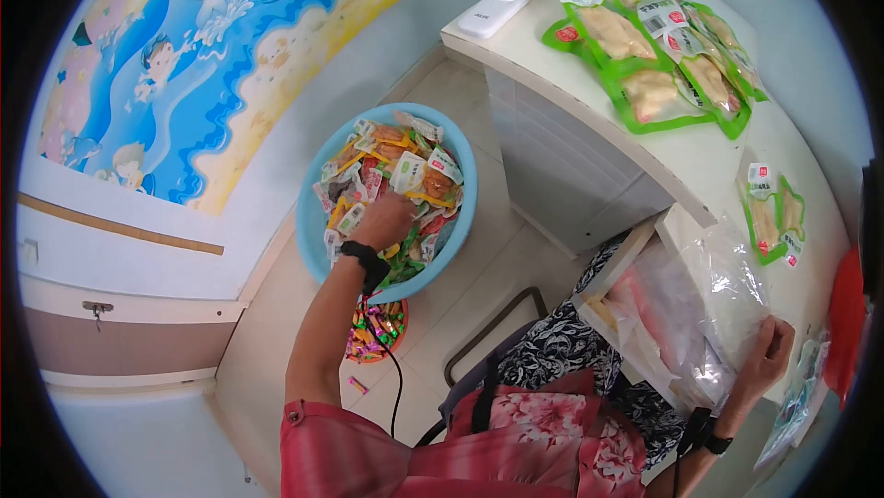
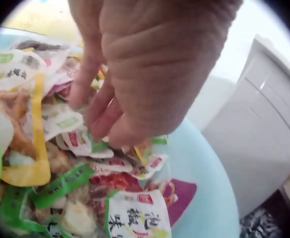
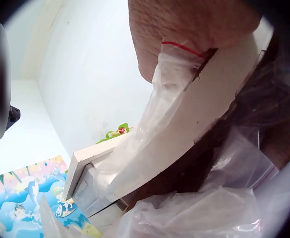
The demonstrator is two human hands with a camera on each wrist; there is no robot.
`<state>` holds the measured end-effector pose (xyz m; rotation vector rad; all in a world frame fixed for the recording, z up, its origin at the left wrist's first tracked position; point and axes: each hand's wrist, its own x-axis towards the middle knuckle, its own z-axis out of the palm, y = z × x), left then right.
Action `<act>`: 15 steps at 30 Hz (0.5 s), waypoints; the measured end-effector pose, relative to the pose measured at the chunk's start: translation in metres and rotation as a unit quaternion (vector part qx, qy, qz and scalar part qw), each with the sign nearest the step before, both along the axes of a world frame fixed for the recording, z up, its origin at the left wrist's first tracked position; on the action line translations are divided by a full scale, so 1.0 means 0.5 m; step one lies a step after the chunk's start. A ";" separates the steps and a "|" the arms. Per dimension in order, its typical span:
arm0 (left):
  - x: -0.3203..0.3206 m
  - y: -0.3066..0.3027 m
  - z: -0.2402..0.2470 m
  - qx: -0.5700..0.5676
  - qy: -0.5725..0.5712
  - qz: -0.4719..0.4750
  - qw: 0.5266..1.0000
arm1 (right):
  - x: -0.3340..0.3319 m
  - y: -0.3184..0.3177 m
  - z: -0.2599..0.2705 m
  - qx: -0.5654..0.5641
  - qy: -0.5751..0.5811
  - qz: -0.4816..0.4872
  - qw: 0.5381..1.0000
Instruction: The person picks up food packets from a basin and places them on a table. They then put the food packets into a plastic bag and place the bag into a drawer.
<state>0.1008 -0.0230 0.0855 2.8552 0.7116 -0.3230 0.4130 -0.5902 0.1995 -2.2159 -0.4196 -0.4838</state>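
Observation:
A blue basin (image 1: 467, 213) on the floor is heaped with small food packets (image 1: 405, 171). My left hand (image 1: 385, 222) is down among them; in the left wrist view the hand (image 2: 147, 69) has its fingers spread and slightly bent over white and green packets (image 2: 60, 121), with no packet clearly gripped. At the drawer on the right, my right hand (image 1: 769, 358) pinches the edge of a clear plastic bag (image 1: 732, 286). The right wrist view has this hand (image 3: 194, 34) against the drawer edge (image 3: 204, 106), the red-lined bag (image 3: 157, 106) beneath it; its fingertips are hidden.
Green-edged food packs (image 1: 635, 61) and a white remote (image 1: 502, 5) lie on the white table (image 1: 672, 162). Two smaller packs (image 1: 775, 213) lie nearer. More plastic bags fill the open drawer (image 1: 635, 231). A small basket of sweets (image 1: 379, 330) stands below the basin, one sweet (image 1: 358, 385) beside it.

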 end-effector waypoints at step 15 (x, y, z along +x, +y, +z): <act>-0.020 0.121 -0.046 -0.157 -0.190 0.125 0.961 | -0.003 0.003 0.006 -0.029 -0.009 -0.011 0.999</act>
